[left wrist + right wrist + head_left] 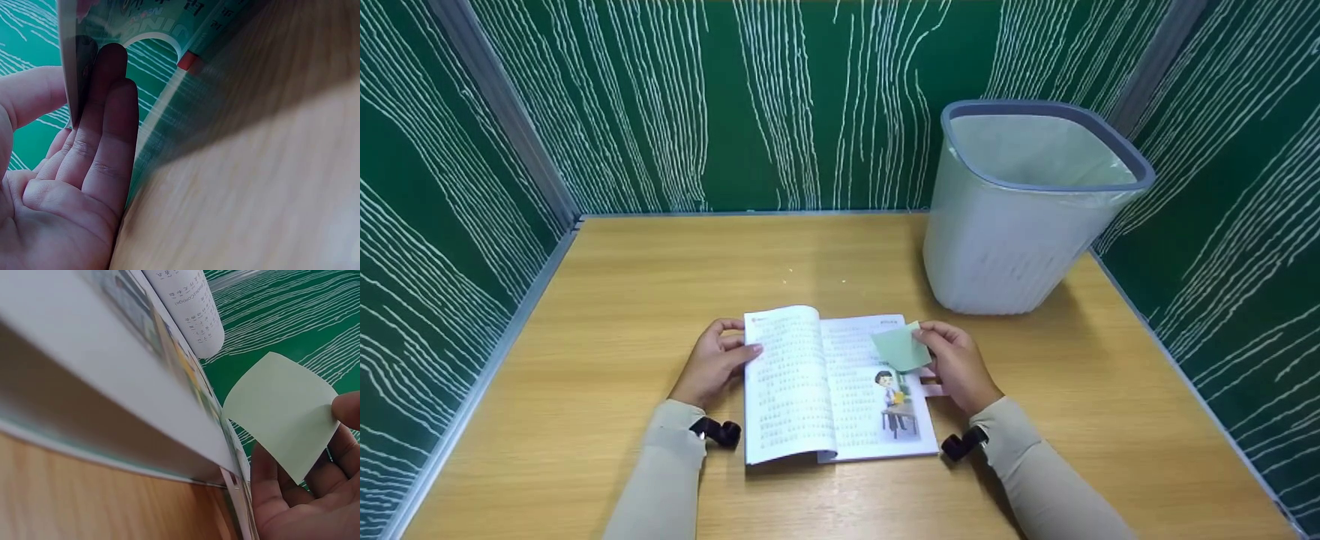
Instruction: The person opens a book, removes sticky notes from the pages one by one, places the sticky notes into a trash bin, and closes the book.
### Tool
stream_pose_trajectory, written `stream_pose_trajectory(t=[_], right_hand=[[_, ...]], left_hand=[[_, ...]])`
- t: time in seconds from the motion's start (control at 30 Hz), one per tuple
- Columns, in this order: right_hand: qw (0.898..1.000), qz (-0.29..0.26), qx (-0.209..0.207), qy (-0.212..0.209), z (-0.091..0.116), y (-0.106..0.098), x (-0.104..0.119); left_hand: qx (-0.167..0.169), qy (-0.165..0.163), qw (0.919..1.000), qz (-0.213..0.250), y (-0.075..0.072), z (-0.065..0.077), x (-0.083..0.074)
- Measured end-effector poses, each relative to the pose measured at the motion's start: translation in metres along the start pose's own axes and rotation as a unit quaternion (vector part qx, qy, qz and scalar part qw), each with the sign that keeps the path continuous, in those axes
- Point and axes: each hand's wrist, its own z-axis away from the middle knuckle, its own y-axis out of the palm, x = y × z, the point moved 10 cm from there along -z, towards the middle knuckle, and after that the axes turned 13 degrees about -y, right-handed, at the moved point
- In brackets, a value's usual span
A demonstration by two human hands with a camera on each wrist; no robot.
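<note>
An open book (789,390) with printed text lies on the table, its left part raised off the wood. My left hand (718,361) holds that raised part by its left edge, thumb on the page and fingers behind the cover, as the left wrist view shows beside the fingers (93,140). A pale green sticky note (281,410) is pinched between the thumb and fingers of my right hand (958,361), over the upper right of the right page. On that page is a picture of a child at a desk (896,405). Pink tabs (934,390) stick out at the book's right edge.
A tall white bin (997,240) with a grey rim and a liner stands at the back right of the wooden table (660,270). Green panels with white streaks (645,105) enclose the back and both sides. Tiny white specks lie behind the book.
</note>
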Motion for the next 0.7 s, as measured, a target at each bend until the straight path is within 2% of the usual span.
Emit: stream_pose_trajectory(t=[0.4,0.53,0.7], right_hand=[[0.999,0.03,-0.008,-0.014,-0.001,-0.009,0.013],[0.996,0.053,-0.006,-0.065,-0.002,-0.009,0.028],[0.985,0.107,0.013,-0.134,-0.002,-0.003,0.054]], left_hand=[[-0.003,0.003,1.0,0.003,0.001,0.001,-0.002],[-0.001,0.008,0.9999,0.007,0.003,0.002,-0.003],[0.003,0.012,0.9998,0.018,0.002,0.003,-0.002]])
